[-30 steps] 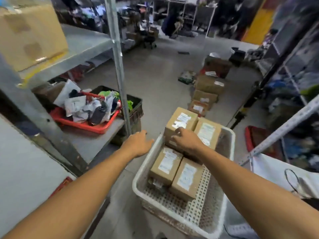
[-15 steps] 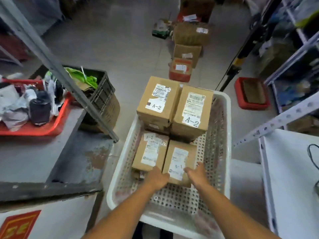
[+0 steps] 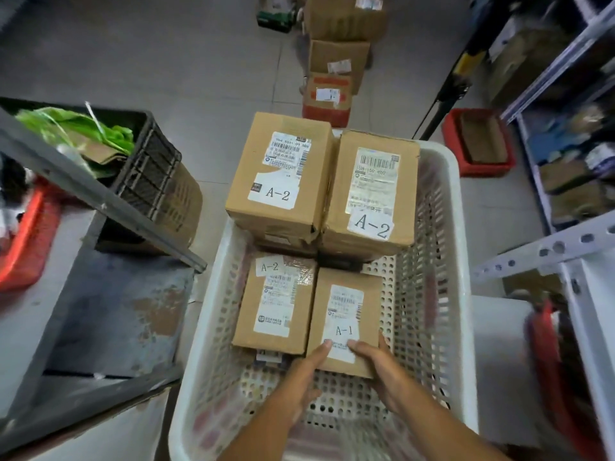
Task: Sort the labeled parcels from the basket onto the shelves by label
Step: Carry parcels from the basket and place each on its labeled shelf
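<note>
While both hands (image 3: 346, 371) grip it, A-1 parcel (image 3: 344, 319) sits between.

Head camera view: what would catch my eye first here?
Four brown boxes sit in a white basket at centre. Both hands, left hand and right hand, grip the near box marked A-1. The other three read A-2, two of them stacked high at the far end.

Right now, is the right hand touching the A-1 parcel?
Touching. The head view shows the right hand with its thumb on the A-1 parcel label and fingers wrapped round its right edge.
</note>
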